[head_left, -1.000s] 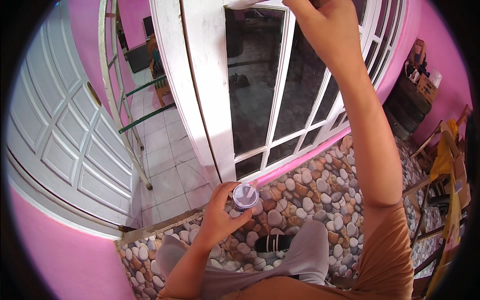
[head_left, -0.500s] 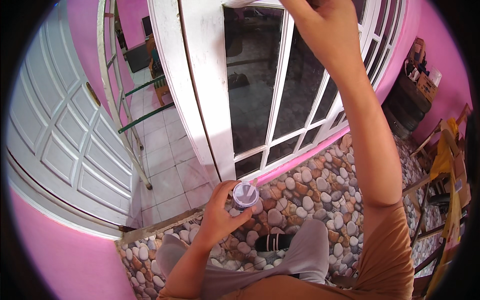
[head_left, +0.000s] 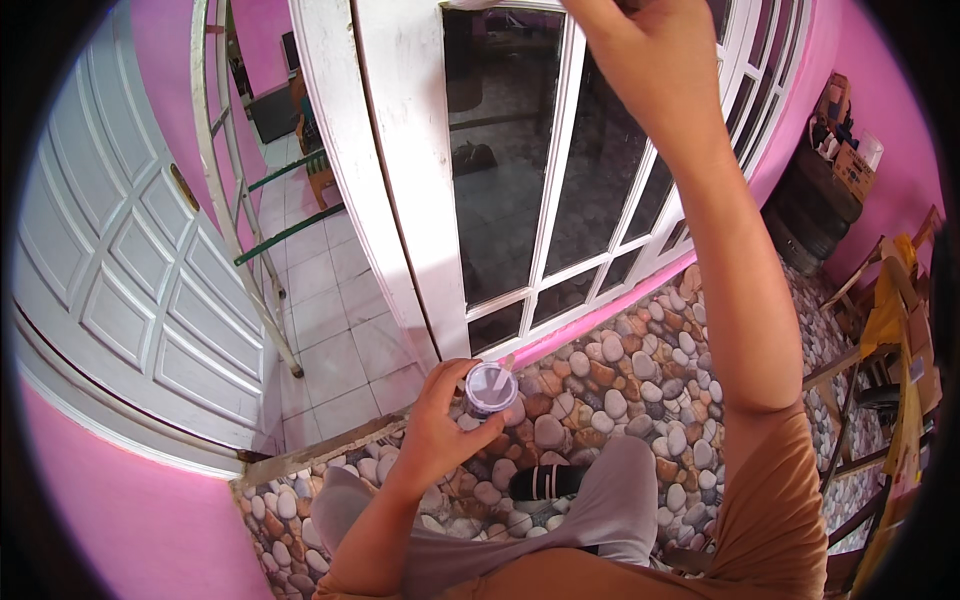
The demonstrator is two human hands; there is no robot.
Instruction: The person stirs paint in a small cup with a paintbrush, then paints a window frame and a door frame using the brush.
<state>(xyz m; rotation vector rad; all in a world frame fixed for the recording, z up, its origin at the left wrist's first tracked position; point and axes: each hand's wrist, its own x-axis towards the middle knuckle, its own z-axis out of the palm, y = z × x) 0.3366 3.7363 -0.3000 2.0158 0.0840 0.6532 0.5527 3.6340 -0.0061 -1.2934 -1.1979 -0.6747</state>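
Low in the middle, my left hand (head_left: 445,425) is wrapped round a small round tub (head_left: 490,388). Pale, greyish-lilac contents show in it, and a flat light stick (head_left: 505,373) leans against its rim. Raised high on the right, my right hand (head_left: 660,70) is in front of the white-framed window (head_left: 555,170). Its fingers curl at the top edge of the picture, where they are partly cut off. What they hold, if anything, is out of sight. A white wooden post (head_left: 405,130) stands left of the glass.
A panelled white door (head_left: 150,260) stands at the left, beside a ladder (head_left: 225,150) with green bars on the tiled floor (head_left: 335,375). Pebble-patterned flooring (head_left: 620,390) lies under my feet. Stacked tyres (head_left: 815,205), a cardboard box (head_left: 853,172) and yellow cloth (head_left: 885,310) line the right side.
The view has shifted slightly, so the post and window sit a little further left. Both hands keep nearly the same places, the left one still round the tub.
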